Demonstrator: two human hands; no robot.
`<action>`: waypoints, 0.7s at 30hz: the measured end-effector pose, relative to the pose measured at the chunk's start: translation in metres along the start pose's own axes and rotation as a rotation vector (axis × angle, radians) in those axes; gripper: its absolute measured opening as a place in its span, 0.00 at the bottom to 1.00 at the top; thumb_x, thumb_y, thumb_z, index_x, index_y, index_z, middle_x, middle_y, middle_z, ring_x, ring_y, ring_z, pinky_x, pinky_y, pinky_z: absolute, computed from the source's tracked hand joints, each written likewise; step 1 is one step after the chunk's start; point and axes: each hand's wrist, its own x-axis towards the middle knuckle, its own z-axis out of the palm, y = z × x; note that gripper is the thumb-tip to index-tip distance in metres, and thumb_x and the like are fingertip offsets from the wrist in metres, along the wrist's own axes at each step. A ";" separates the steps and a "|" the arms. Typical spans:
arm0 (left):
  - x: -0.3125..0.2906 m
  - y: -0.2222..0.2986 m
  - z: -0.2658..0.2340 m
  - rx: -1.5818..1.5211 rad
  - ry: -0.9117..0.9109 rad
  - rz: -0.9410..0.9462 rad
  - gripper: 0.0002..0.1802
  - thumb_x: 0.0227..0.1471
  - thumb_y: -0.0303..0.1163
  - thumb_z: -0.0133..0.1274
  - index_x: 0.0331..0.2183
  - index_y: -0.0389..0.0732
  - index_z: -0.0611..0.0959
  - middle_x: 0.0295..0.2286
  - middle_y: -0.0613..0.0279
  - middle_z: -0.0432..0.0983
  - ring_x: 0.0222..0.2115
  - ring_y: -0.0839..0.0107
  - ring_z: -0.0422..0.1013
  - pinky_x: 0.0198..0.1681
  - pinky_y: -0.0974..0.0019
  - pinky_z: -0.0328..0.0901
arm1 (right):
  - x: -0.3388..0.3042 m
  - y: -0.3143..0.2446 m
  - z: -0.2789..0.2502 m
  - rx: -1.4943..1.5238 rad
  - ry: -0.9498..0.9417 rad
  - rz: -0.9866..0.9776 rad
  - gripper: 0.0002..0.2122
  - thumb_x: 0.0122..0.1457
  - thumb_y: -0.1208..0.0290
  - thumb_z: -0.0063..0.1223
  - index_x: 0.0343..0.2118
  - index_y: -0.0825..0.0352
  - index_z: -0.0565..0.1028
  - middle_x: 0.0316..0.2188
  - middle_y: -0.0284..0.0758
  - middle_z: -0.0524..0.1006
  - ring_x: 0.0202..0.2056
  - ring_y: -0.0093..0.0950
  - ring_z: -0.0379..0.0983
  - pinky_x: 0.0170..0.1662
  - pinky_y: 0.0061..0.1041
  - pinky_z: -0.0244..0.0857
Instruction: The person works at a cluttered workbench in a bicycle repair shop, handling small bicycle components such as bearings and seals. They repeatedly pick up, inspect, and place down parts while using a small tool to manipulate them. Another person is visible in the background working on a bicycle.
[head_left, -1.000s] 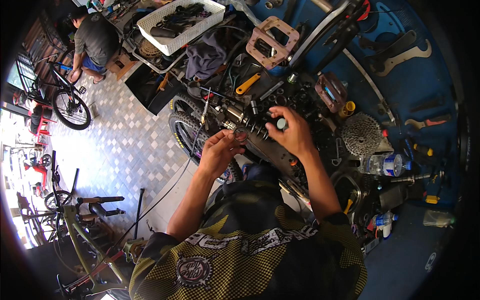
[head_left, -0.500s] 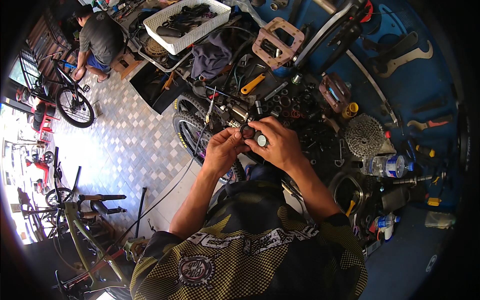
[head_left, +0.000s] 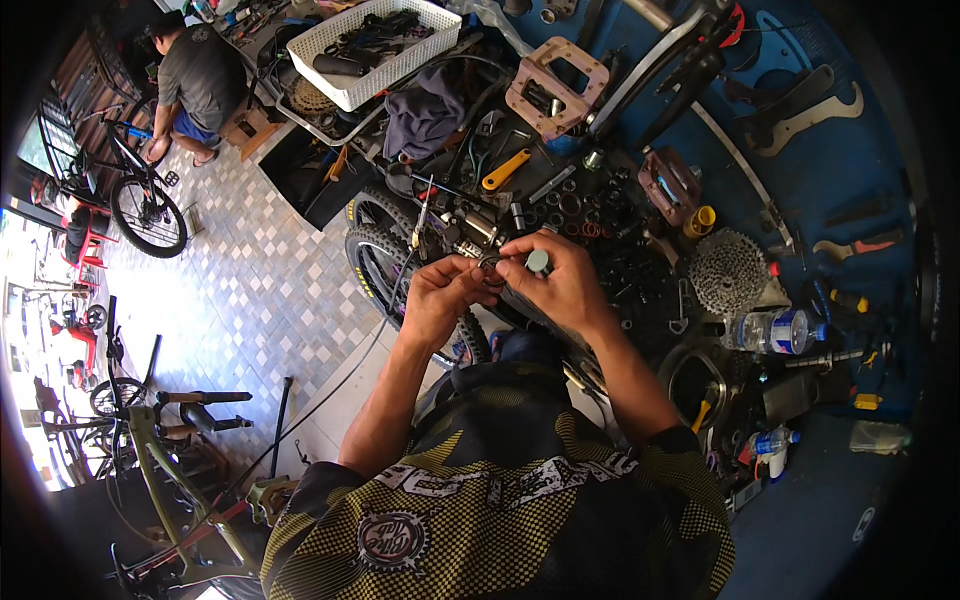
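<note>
In front of my chest, both hands meet at a small dark ring (head_left: 489, 264). My left hand (head_left: 443, 297) is closed, with thumb and forefinger pinching the ring's left side. From the other side, the thumb and forefinger of my right hand (head_left: 562, 288) grip the same ring. A short cylinder with a pale grey-green round end (head_left: 539, 262) sticks up between the curled fingers of my right hand; what lies below that end is hidden. Just beyond the hands is a silver cylindrical metal part (head_left: 481, 224) among the bench clutter.
Loose rings, tools and a cassette (head_left: 728, 273) crowd the workbench, along with a yellow-handled tool (head_left: 506, 170), pedals (head_left: 557, 87) and a water bottle (head_left: 780, 332). A white basket (head_left: 372, 50) of parts stands farther off. Bicycle wheels (head_left: 375, 260) are beside my left arm. Another person (head_left: 200, 80) crouches by a bicycle.
The ring has turned from facing up to a flatter, more edge-on angle. The cylinder's pale end has shifted slightly up and right with my right fingers. My left wrist has turned a little.
</note>
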 end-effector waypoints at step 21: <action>0.008 0.020 0.027 0.264 0.062 0.060 0.13 0.64 0.36 0.57 0.35 0.34 0.82 0.28 0.61 0.82 0.26 0.76 0.77 0.32 0.72 0.72 | -0.002 -0.001 -0.007 0.229 -0.152 0.267 0.13 0.62 0.62 0.63 0.34 0.69 0.78 0.22 0.33 0.79 0.25 0.17 0.70 0.29 0.25 0.66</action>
